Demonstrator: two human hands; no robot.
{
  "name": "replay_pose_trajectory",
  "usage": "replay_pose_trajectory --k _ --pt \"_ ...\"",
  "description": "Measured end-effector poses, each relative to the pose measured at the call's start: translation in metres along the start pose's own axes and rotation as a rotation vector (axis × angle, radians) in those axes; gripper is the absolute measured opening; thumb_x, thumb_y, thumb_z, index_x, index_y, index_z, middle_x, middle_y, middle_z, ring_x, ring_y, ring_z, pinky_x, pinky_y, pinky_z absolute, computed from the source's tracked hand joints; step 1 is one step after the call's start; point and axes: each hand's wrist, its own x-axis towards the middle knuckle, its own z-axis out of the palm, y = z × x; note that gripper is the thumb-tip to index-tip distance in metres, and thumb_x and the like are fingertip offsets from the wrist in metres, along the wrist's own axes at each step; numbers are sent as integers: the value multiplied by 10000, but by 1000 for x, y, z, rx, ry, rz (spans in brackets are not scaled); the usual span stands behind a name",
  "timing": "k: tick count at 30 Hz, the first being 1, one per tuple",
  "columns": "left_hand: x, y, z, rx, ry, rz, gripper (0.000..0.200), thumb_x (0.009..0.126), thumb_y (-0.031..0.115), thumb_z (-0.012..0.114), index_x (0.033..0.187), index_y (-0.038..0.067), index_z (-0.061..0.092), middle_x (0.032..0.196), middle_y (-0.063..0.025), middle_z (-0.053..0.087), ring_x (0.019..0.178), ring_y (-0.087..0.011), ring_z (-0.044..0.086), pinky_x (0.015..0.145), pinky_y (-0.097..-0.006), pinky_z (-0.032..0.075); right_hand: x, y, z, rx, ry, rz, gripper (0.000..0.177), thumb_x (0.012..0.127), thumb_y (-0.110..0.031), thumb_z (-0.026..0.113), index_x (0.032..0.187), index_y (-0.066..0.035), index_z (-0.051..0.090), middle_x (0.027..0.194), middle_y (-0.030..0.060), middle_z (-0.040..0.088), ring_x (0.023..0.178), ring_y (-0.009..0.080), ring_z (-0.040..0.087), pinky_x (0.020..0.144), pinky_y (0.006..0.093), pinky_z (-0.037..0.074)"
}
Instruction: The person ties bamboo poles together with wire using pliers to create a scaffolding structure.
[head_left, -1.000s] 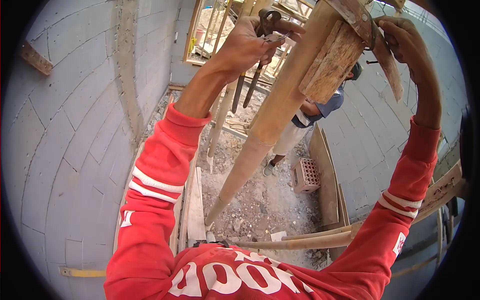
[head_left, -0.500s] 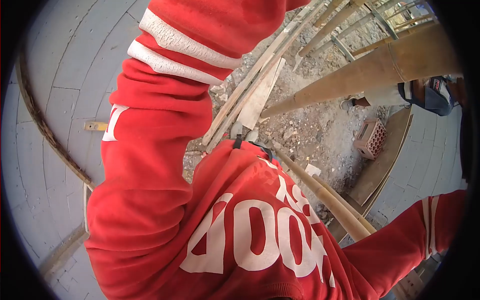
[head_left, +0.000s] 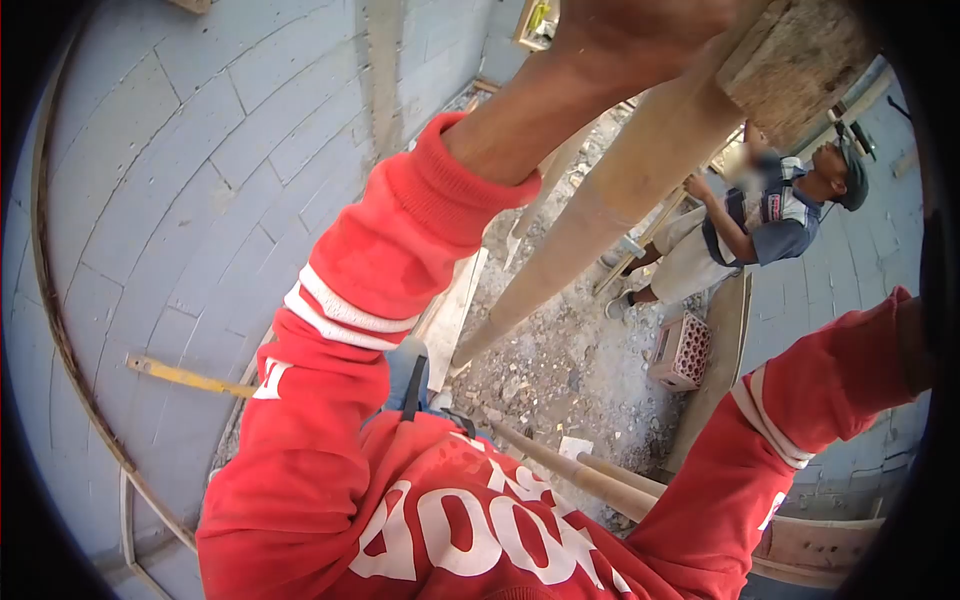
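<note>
My left hand point(head_left: 650, 32) is raised at the top edge of the view, beside the upper part of a thick bamboo pole point(head_left: 610, 185). Its fingers are cut off by the frame, so its grip does not show. A rough wooden board point(head_left: 800, 65) lies near the top of the pole. On the right, my right arm point(head_left: 820, 375) in a red sleeve is lifted outward. Only its wrist shows at the dark rim; the hand itself is outside the visible picture.
A co-worker point(head_left: 770, 205) in a cap stands beyond the pole with raised hands. A reddish crate point(head_left: 682, 352) sits on the rubble floor point(head_left: 560, 340). Grey block walls point(head_left: 190, 200) rise on both sides. A yellow bar point(head_left: 185, 375) is by the left wall; slanting poles point(head_left: 610, 480) cross low down.
My view has tilted up, bringing the co-worker's upper body and the board into sight. My left wrist and part of the hand now show. My right arm appears higher.
</note>
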Motion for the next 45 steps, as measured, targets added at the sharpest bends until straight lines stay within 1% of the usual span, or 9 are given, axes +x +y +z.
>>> replay_pose_trajectory --k 5,9,10,19,26,30,33,36,45 --pt "0 18 -10 225 -208 50 169 878 1 756 1045 -16 735 928 -72 729 667 -84 631 578 -227 492 24 31 27 -62 103 96 283 950 -258 630 1092 -37 736 841 58 696 739 116 619 659 280 476" --pt "33 31 1 448 -343 316 227 728 -99 820 919 -7 742 823 -88 718 732 -162 701 625 -266 550 29 29 45 32 169 -10 281 960 -223 667 1088 9 760 730 -3 624 649 46 521 589 208 430" --pt "36 40 8 463 -335 184 48 813 -1 783 821 31 749 784 -101 713 722 -211 705 642 -348 568 28 23 46 34 168 3 273 955 -209 674 1074 22 756 725 -6 619 631 47 512 567 213 421" --pt "69 20 9 132 -346 108 69 779 55 730 835 24 703 755 -116 636 671 -277 662 573 -362 512 2 -20 59 137 281 264 224 928 -169 665 909 43 733 651 5 606 560 62 501 512 238 387" --pt "119 48 29 428 -851 53 93 818 12 635 890 -28 593 903 -251 629 844 -401 656 734 -451 551 -20 -53 97 250 635 430 212 895 -176 662 938 -16 795 709 68 727 575 114 665 589 294 524" --pt "137 31 19 23 -938 97 91 894 23 505 953 -19 561 987 -201 604 1019 -382 568 912 -461 475 -34 -60 114 110 746 301 195 905 -148 695 990 6 781 767 95 745 638 127 681 628 289 530" --pt "145 28 26 204 -971 208 144 906 27 505 991 -27 606 993 -218 637 1010 -395 605 887 -458 499 -36 -62 119 -95 779 151 202 913 -150 694 1013 6 774 830 101 770 716 123 712 663 266 541" --pt "162 28 48 373 -1093 5 206 910 33 546 1053 -50 669 1034 -251 687 995 -397 663 856 -449 531 -34 -61 122 -181 784 53 121 880 -95 698 925 15 722 821 186 705 724 378 670 675 408 518" --pt "165 22 40 260 -1108 38 268 964 96 491 1084 -33 693 1121 -256 696 1091 -333 675 896 -371 529 -46 -55 109 -502 595 -19 147 822 -77 738 927 3 674 1016 148 660 880 325 655 720 434 514"
